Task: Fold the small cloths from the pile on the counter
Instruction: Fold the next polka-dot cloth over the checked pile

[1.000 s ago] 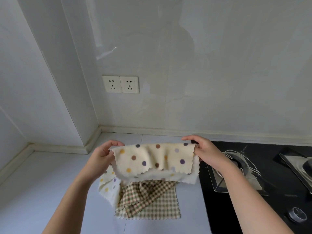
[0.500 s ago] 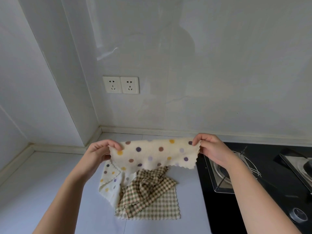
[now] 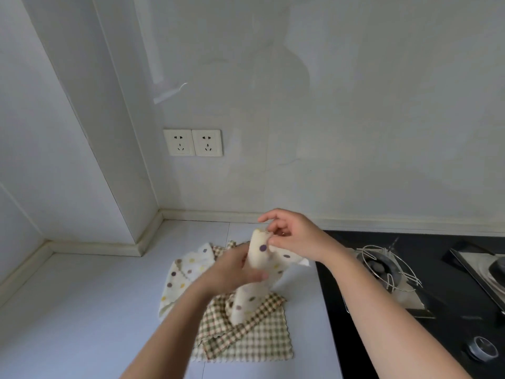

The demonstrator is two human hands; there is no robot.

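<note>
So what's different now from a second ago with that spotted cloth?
The left hand swung right and the right hand came a little left until they met. The spotted cloth, stretched wide before, now hangs doubled in a narrow strip above the pile. Both hands kept hold of it; nothing was let go. The checked cloths, the other spotted cloth and the stove stayed put.

Polka-dot cloths, two: the lifted polka-dot cloth (image 3: 247, 299) and the lying polka-dot cloth (image 3: 185, 269).
Checked cloths, two: the crumpled checked cloth (image 3: 216, 324) atop the flat checked cloth (image 3: 259, 344).
Hands, two: left hand (image 3: 235, 272), right hand (image 3: 292, 236).
Wall sockets, two: left socket (image 3: 179, 142), right socket (image 3: 207, 142).
Hob burners, two in sight: near burner (image 3: 378, 266), far-right burner (image 3: 498, 269).
Wire pan support (image 3: 407, 272), one.
Control knob (image 3: 482, 348), one.
</note>
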